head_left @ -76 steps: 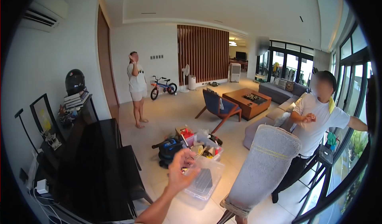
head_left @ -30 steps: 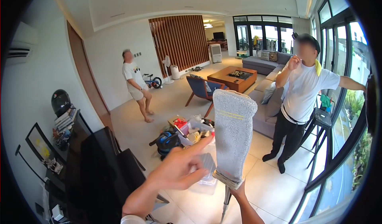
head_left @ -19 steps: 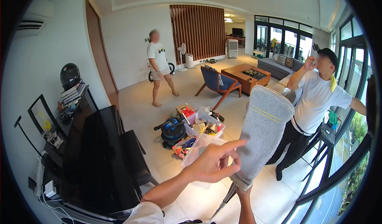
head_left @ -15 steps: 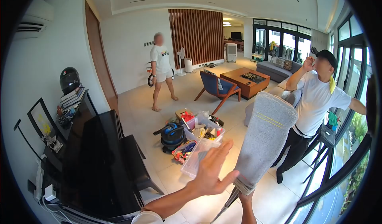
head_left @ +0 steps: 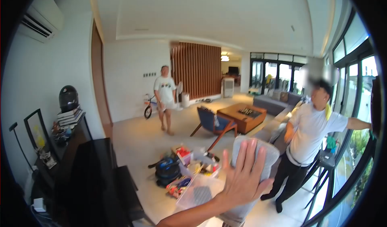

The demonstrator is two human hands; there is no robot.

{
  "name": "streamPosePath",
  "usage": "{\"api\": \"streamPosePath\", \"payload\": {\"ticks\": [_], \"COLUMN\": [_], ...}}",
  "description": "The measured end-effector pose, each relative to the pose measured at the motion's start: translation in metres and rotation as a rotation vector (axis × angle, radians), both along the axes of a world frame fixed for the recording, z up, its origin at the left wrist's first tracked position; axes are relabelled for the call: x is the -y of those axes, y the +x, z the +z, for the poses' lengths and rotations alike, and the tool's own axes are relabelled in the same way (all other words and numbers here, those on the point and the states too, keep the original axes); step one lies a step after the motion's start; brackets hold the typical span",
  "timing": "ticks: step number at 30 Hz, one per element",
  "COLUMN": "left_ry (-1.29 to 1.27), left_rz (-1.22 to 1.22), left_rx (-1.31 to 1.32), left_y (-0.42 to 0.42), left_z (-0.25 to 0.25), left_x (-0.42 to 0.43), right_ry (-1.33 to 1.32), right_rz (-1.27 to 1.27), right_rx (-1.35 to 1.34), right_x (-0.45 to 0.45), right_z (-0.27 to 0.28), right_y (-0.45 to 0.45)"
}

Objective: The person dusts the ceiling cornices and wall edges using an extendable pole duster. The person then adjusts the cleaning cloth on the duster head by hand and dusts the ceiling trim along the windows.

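A grey flat mop head [head_left: 271, 156] with a fluffy pad stands up in front of me, low in the head view. My left hand [head_left: 245, 180] lies over its face, fingers stretched out and spread, with the back of the hand toward me. Whether the palm presses on the pad or hovers just off it, I cannot tell. Much of the pad is hidden behind that hand. My right hand is out of view below the frame.
On the floor ahead are a clear plastic bin [head_left: 189, 194], several supplies and a blue-black vacuum [head_left: 166, 171]. One person [head_left: 164, 92] stands at the back; another [head_left: 310, 130] is at right by a black stool [head_left: 324, 160]. A black cabinet [head_left: 86, 182] runs along the left.
The view has tilted up. My left hand has moved right, onto or before the mop pad, which sits lower. My right hand has left view. The person at right has lowered a hand.
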State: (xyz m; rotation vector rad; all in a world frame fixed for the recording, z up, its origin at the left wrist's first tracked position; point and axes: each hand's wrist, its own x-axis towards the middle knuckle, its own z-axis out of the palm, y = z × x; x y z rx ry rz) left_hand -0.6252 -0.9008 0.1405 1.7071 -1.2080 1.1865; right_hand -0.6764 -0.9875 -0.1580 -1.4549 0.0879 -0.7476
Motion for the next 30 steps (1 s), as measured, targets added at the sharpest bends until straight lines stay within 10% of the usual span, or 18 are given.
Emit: {"api": "streamPosePath", "payload": {"ticks": [4, 10, 16, 21, 26, 30], "left_ry": [0.093, 0.008, 0.153, 0.172, 0.089, 0.124], "left_rz": [-0.071, 0.025, 0.005, -0.038, -0.012, -0.015], "left_rx": [-0.009, 0.058, 0.070, 0.104, 0.046, 0.003], "left_y": [-0.018, 0.004, -0.014, -0.008, -0.002, -0.009], "left_z": [-0.088, 0.004, -0.081, -0.107, -0.034, -0.074], "left_x": [-0.004, -0.004, -0.008, -0.009, -0.007, -0.009], "right_ry": [0.050, -0.016, 1.260, 0.342, 0.189, 0.158], "right_rz": [0.000, -0.013, 0.260, 0.086, 0.048, 0.034], "right_rx": [-0.022, -0.031, 0.062, 0.000, -0.044, -0.062], "right_x": [0.002, -0.010, 0.004, 0.005, -0.001, -0.002], "right_z": [-0.014, -0.019, -0.038, -0.019, -0.018, -0.012], "right_y": [-0.017, -0.020, -0.019, -0.018, -0.027, -0.028]}}
